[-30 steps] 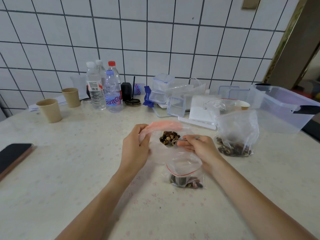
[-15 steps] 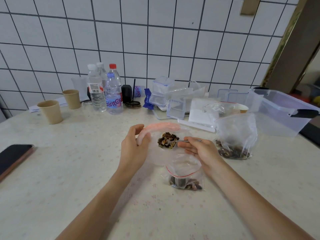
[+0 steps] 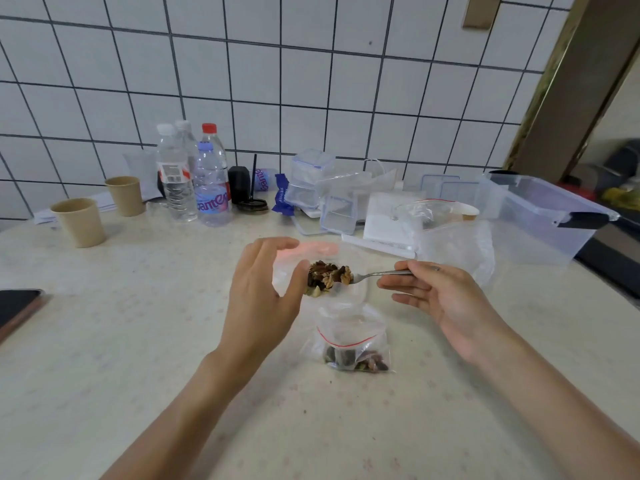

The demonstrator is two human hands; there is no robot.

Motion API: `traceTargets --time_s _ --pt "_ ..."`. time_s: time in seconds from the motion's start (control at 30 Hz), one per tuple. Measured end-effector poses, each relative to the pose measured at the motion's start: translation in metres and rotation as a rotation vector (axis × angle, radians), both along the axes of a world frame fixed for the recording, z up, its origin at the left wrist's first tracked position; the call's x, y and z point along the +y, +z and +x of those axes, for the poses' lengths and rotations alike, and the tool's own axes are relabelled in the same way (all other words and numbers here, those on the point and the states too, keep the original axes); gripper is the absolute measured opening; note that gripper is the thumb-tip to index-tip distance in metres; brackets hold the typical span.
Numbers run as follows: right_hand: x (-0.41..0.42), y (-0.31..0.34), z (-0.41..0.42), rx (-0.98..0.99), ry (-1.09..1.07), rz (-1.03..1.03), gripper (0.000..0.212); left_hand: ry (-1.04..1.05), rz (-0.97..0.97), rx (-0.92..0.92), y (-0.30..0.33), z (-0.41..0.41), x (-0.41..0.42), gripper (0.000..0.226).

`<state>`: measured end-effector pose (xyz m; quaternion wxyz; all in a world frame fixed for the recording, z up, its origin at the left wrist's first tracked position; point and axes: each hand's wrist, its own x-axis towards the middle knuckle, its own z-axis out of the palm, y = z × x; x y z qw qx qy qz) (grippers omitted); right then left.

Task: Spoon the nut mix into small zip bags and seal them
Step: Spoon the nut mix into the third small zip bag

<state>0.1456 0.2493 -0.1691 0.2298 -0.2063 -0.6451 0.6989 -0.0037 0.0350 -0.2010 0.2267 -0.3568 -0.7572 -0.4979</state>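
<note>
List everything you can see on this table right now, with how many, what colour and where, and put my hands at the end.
Small clear zip bag: one, pink-red strip, held open mid-table.
Metal spoon: one, silver, heaped with brown nut mix at the bag mouth.
Sealed small zip bag of nuts: one, clear, red line, lying nearer the person.
Large clear plastic bag: one, right of centre.
Plastic water bottles: four, clear, by the wall.
Paper cups: two, tan, back left.
Clear storage tub: one, far right.
Black phone: one, left edge.
Left hand: holds the open bag.
Right hand: fingers hold the spoon handle.
</note>
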Motion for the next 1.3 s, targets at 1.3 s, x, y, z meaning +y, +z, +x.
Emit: traceTargets --time_s 1.3 --pt "-0.013 0.0 0.086 -0.036 0.13 0.964 0.023 -0.345 -0.417 -0.358 -0.004 0.03 0.001 0.024"
